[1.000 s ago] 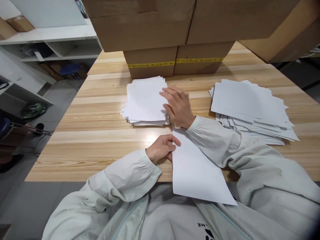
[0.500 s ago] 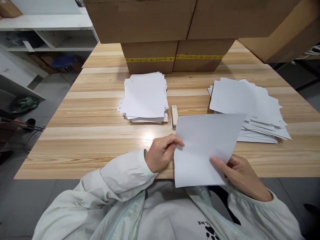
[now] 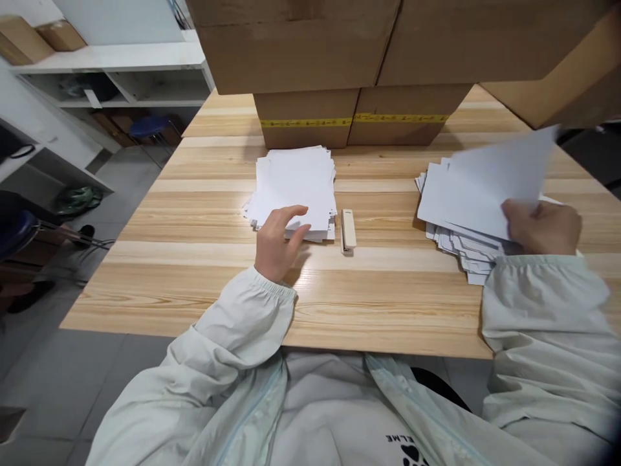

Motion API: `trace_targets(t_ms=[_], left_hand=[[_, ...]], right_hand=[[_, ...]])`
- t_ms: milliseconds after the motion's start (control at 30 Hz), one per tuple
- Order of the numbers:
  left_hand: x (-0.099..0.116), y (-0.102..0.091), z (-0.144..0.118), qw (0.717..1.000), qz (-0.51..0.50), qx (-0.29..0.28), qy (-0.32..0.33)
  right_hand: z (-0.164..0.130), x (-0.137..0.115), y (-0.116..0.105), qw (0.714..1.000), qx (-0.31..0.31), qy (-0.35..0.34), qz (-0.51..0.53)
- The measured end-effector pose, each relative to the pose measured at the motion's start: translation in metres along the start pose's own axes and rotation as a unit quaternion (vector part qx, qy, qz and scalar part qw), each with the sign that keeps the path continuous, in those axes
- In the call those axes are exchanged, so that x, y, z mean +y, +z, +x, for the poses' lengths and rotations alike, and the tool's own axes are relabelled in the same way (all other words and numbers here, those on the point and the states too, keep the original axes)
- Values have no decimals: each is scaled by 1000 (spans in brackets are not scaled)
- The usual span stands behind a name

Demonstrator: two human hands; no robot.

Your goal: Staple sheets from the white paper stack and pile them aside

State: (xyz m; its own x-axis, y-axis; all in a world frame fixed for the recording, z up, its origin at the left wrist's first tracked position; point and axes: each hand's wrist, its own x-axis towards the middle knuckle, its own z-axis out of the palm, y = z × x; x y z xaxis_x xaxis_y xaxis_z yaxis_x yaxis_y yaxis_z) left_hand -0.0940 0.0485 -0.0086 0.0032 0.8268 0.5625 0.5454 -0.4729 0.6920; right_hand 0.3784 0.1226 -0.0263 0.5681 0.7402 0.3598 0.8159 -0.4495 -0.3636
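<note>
pale wooden planks make up the tabletop (image 3: 204,285), with brown cardboard boxes (image 3: 354,123) stacked along its far side and white shelving (image 3: 121,77) beyond its left edge.

just in front of the boxes lies a neat stack of white sheets (image 3: 295,188), plain and unmarked on the side that shows, its long axis running away from the person toward the boxes. the left hand (image 3: 276,243) rests at the near edge of this stack, fingers loosely curled and slightly spread, the fingertips touching the top sheet at its near corner; it grips nothing that can be seen.

a cream stapler (image 3: 347,230) sits just right of the stack, close beside but not touching it, lying flat with its long axis also pointing toward the boxes.

well right of the stapler is a looser, fanned pile of white sheets (image 3: 456,239), edges splayed out at several angles. the right hand (image 3: 541,226) is over this pile, fingers closed on a single white sheet (image 3: 490,184). that sheet is blank, tilted up off the pile, its long axis slanting from lower left to upper right, the far corner raised toward the boxes.

light grey-green jacket sleeves (image 3: 242,323) cover both arms.
</note>
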Motion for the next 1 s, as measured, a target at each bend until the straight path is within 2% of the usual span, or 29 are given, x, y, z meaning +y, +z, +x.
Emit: trace_targets(t_ms=[33,100,167,233,267,333,433,500,567,633,733,1000], left_hand=[[-6,0,2,999,30,-18,19],[-17,1,4,995,80,-44,46],[-27,3,5,990,116,-66,53],[-36,4,6,984,145,-86,49],[-39,4,7,982,156,-92,45],[-43,3,8,980,168,-95,39],[-46,-1,10,981,166,-94,38],[-47,-5,12,982,154,-103,36],[-47,-8,14,984,133,-113,25],[-47,-11,16,987,107,-117,6],[-47,-14,18,991,72,-113,-20],[-48,-15,18,993,20,-104,-45]], right_hand=[[-6,-5,-1,997,-11,42,-57],[-19,-20,-10,986,49,94,-127],[-32,-42,-24,982,147,41,-113],[-47,-68,-41,982,175,-48,-43],[-56,-82,-48,983,159,-87,12],[-75,-113,-58,967,70,-188,156],[-104,-160,-58,887,-139,-313,308],[-118,-186,-51,831,-259,-348,349],[-127,-207,-41,791,-335,-356,369],[-132,-220,-32,766,-380,-351,383],[-135,-229,-24,746,-412,-329,407],[-137,-231,-23,731,-460,-261,431]])
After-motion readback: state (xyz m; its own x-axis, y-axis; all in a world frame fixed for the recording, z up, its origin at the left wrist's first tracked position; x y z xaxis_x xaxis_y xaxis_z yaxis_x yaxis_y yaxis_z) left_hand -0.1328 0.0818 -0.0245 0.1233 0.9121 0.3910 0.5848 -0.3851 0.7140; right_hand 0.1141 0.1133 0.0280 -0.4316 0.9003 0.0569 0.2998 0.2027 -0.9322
